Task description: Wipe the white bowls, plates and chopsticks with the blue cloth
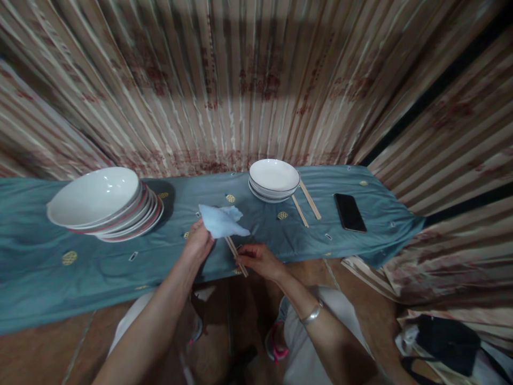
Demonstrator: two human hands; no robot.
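My left hand [199, 241] is closed on a light blue cloth [221, 221], which drapes over the upper ends of a pair of chopsticks [236, 255]. My right hand [258, 260] pinches the same chopsticks near their lower ends, close to the table's front edge. Beyond the hands stands a small stack of white plates [274, 175] with dark rims. Right of that stack lie more wooden chopsticks, one [300, 210] apart from a pair [310, 200]. The cloth hides where the held chopsticks end.
A tall stack of white bowls and plates [100, 198] stands at the left on a teal tablecloth [192, 187]. A black phone [350, 212] lies at the right. Pleated curtains [256, 80] hang behind and to the right. A black bag [448, 342] sits low at the right.
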